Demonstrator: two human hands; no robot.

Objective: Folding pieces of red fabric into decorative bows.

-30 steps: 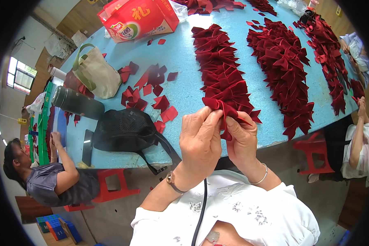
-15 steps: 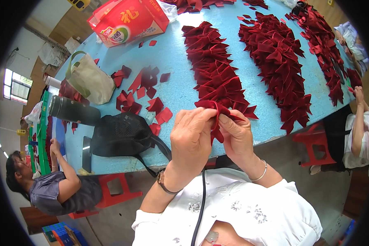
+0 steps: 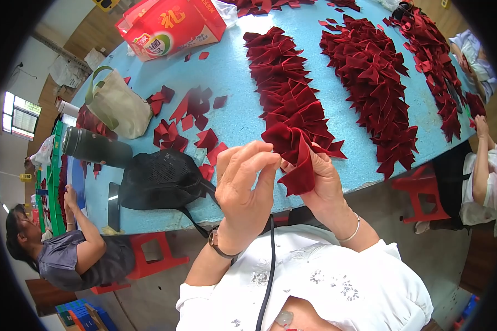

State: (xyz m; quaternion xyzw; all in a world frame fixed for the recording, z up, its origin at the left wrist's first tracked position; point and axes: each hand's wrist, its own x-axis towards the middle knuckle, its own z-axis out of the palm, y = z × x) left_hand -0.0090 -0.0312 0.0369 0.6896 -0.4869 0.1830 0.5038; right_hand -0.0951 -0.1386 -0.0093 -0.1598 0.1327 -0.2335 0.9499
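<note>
A dark red velvet bow (image 3: 297,160) is held up near the table's front edge. My right hand (image 3: 327,185) grips it from the right, its fingers partly hidden behind the fabric. Just left of the bow is my left hand (image 3: 244,193), apart from the cloth. Its thumb and fingertips come together in a pinch; anything between them is too small to make out. Beyond my hands lies a long row of overlapping red bows (image 3: 284,83), whose near end reaches close behind the held one.
More bow rows (image 3: 367,83) lie to the right. Loose red fabric pieces (image 3: 168,135), a black bag (image 3: 160,179), a dark bottle (image 3: 96,148), a beige pouch (image 3: 121,105) and a red gift bag (image 3: 171,27) occupy the left side. Co-workers sit at both sides, near red stools (image 3: 154,256).
My left hand has let go of the bow and drawn a little left. The bow now hangs more open in my right hand, showing a broad face.
</note>
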